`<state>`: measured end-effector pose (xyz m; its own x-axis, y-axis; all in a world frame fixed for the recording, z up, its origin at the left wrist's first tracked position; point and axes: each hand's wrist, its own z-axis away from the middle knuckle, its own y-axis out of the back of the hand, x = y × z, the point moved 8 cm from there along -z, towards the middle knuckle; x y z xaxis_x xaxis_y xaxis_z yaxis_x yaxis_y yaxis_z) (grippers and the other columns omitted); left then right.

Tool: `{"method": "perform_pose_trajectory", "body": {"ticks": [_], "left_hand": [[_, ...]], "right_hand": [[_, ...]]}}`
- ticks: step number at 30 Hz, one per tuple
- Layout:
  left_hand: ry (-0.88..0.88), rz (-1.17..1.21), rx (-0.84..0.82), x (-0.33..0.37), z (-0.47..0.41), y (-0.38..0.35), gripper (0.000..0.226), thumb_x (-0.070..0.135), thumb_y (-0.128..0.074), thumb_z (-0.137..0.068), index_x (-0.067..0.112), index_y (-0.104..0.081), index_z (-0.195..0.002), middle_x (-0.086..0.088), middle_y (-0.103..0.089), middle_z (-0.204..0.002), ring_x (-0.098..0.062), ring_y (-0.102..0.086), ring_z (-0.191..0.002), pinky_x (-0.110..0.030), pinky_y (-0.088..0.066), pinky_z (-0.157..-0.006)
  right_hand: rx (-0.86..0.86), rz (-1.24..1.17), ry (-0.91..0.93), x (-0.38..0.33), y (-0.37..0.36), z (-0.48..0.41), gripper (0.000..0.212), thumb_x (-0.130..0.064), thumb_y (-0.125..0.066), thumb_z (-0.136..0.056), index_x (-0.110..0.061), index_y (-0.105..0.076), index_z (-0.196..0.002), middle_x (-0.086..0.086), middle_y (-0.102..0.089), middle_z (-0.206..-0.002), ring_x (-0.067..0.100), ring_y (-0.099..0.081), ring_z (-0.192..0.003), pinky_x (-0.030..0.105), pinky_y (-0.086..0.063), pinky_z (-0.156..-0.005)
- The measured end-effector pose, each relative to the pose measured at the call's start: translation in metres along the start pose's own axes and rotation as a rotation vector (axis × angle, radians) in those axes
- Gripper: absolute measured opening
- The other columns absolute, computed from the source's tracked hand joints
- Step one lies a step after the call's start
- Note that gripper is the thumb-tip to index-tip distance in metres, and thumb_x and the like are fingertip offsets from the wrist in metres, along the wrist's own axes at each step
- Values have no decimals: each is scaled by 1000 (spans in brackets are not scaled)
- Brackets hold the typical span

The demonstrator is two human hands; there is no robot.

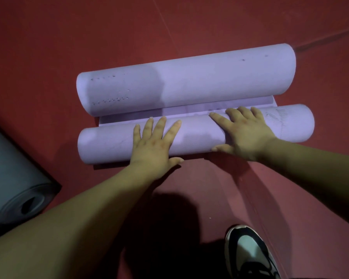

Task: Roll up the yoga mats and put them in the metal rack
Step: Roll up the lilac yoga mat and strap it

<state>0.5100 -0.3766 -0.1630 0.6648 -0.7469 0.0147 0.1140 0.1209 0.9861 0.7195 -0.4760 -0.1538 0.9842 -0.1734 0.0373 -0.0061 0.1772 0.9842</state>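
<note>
While left hand (153,141) and right hand (244,133) press flat, fingers spread, on near roll (109,143), rolling looks underway. Next move, I judge: push it evenly toward far roll (189,81).

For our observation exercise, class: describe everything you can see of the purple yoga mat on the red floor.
The purple yoga mat looks like soft foam with small dents and a ribbed patch. It lies on the red floor in two side-by-side rolls, the far one thicker, with a flat strip showing between them. The left hand and right hand press flat, fingers spread, on the near roll.
</note>
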Motion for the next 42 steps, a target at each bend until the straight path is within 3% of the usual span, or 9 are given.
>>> {"method": "perform_pose_trajectory", "body": {"ticks": [3, 10, 14, 18, 26, 32, 36, 42], "left_hand": [[13, -37, -20, -3, -9, 1, 103, 83, -49, -81, 43, 6, -158, -8, -1, -169, -39, -2, -153, -61, -2, -121], [-49, -57, 28, -3, 2, 5, 94, 81, -50, -80, 38, -17, -158, -8, -32, -158, -37, -30, -141, -59, -17, -117], [-124, -33, 88, 3, 34, 3, 92, 83, -44, -74, 35, -32, -151, -10, -49, -146, -39, -47, -126, -59, -32, -107], [-174, 2, 147, 18, 76, 4, 94, 83, -57, -68, 30, -49, -145, -11, -58, -135, -39, -56, -114, -54, -39, -97], [-207, 54, 83, 30, 123, -2, 91, 87, -51, -71, 32, -48, -144, -8, -61, -129, -36, -58, -104, -51, -44, -89], [-163, 56, 21, 32, 117, -6, 93, 91, -46, -69, 35, -50, -143, -5, -60, -129, -34, -55, -106, -49, -40, -93], [-86, 123, 102, 32, 110, -3, 85, 88, -37, -81, 29, -59, -139, -4, -63, -126, -34, -58, -108, -50, -41, -96], [-32, 156, 225, 34, 114, -3, 75, 78, -33, -94, 28, -55, -145, -12, -52, -150, -38, -50, -134, -57, -39, -105]], "right_hand": [[-20, 9, 27, 2, 4, -7, 100, -90, -29, -75, -33, -26, -157, 14, -51, -138, 39, -47, -118, 54, -35, -104], [-13, -37, 38, -6, 5, 11, 99, -90, -31, -75, -32, -34, -155, 14, -58, -128, 39, -52, -110, 51, -43, -97], [-31, -86, 55, -17, 1, 46, 97, -92, -34, -76, -32, -39, -152, 10, -61, -118, 37, -55, -101, 50, -48, -88], [-102, -146, 84, -29, -4, 84, 97, -94, -36, -75, -35, -40, -152, 5, -62, -118, 34, -57, -105, 48, -49, -90], [-154, -179, 134, -49, -12, 129, 95, -94, -36, -77, -37, -40, -153, -1, -62, -116, 29, -57, -108, 45, -49, -89], [-117, -191, 81, -51, -19, 129, 92, -91, -32, -81, -36, -38, -154, 0, -58, -131, 27, -56, -118, 46, -44, -96], [-82, -206, 32, -48, -13, 122, 93, -90, -29, -83, -31, -37, -155, 0, -54, -141, 26, -51, -125, 46, -41, -101], [-87, -222, 25, -48, -13, 121, 91, -87, -28, -86, -29, -34, -157, 2, -46, -153, 28, -42, -140, 47, -35, -112]]}}
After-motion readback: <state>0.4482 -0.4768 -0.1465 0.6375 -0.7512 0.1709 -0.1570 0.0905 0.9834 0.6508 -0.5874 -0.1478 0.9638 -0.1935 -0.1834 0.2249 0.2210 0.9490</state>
